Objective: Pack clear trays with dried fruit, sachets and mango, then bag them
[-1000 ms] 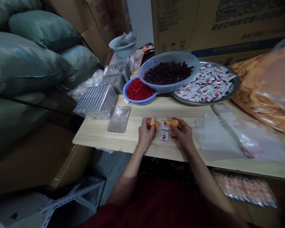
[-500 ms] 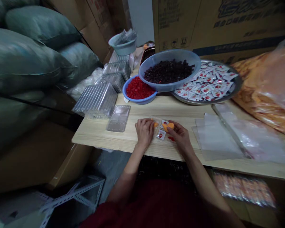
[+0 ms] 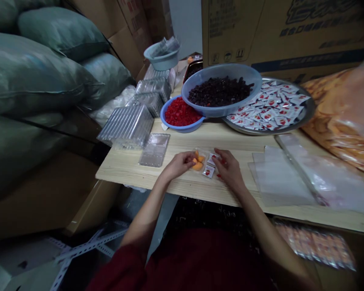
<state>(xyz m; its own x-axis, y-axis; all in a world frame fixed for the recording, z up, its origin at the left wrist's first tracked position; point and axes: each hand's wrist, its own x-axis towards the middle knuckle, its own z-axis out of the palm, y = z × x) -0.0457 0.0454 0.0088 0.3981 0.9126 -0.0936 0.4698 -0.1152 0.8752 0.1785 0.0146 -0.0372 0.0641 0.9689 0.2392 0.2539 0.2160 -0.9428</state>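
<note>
My left hand [image 3: 178,164] pinches orange dried fruit pieces [image 3: 197,162] that lie in a small clear tray on the wooden table [image 3: 182,184]. My right hand [image 3: 229,169] rests just right of it, fingers curled over small red bits near two white sachets [image 3: 209,167] with red print. Whether the right fingers grip anything is hidden.
Behind stand a blue bowl of red pieces [image 3: 180,114], a larger bowl of dark dried fruit [image 3: 220,91], and a metal tray of sachets [image 3: 271,108]. Clear plastic trays [image 3: 154,149] lie left, clear bags [image 3: 291,173] right, a sack of orange slices [image 3: 342,109] far right.
Both orange pieces now sit together under my left hand; my right hand has let go of its piece and moved over the sachets. The camera shifted slightly.
</note>
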